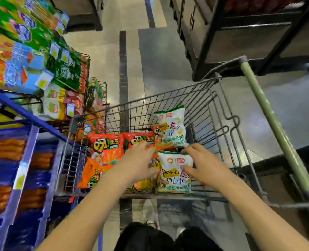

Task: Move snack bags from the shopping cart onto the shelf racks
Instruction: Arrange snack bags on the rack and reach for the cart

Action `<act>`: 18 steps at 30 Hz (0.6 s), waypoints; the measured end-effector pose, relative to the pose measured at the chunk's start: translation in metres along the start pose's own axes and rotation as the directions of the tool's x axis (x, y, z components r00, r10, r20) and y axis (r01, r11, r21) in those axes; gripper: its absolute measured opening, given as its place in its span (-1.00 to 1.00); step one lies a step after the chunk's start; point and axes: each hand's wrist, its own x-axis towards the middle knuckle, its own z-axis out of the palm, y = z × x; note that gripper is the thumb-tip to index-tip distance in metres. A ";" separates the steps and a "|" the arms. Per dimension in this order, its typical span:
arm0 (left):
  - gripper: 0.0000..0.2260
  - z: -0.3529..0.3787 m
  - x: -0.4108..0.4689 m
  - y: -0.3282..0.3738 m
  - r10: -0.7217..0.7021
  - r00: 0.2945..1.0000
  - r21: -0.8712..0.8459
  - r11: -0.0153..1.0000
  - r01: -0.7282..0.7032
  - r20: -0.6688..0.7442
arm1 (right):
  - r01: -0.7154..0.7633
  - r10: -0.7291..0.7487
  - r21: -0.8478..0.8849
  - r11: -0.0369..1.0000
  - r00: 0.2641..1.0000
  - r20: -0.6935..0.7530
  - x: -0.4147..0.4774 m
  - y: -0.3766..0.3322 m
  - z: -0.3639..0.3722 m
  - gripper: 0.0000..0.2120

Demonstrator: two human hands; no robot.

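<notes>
Reaching into shopping cart (200, 98) with both hands. Spreading right hand (202, 165) open over near white bag (175, 178), thumb resting on its face, fingers straight toward its top seam; not gripping yet. Holding left hand (139, 160) open as well, fingers splayed across red bag (137, 138) and yellow-orange pack (146, 183) just beside the white one; fingertips blurring, so contact judged, not confirmed.

Noting near white bag lying flat on the cart floor at the near end, long axis running away from the body, roughly in line with the right forearm. Placing it directly under the right hand and just right of the left thumb: right hand nearer. Judging a two-hand pickup likely, pinching the bag's left and right edges.

Noting far white bag (171, 127) leaning toward the cart's far right wall, second red bag (106, 147) and orange bag (90, 173) at left. Locating shelf racks (68, 69) to the left, well apart from the bag; expecting a leftward carry over the cart rim.
</notes>
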 end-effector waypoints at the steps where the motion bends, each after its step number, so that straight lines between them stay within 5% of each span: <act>1: -0.40 0.000 0.008 -0.006 0.007 1.000 -0.001 1.000 -0.007 0.015 | -0.010 0.010 0.008 1.000 1.000 -0.001 0.009 0.000 0.002 -0.46; 8: -0.30 0.029 0.049 -0.031 0.016 0.983 -0.112 0.994 0.004 0.180 | -0.085 0.080 0.114 0.990 0.996 0.051 0.053 0.008 0.011 -0.46; 18: -0.03 0.109 0.114 -0.030 -0.108 0.922 -0.403 0.876 0.265 0.373 | -0.184 0.153 0.208 0.961 0.976 0.154 0.100 0.057 0.044 -0.50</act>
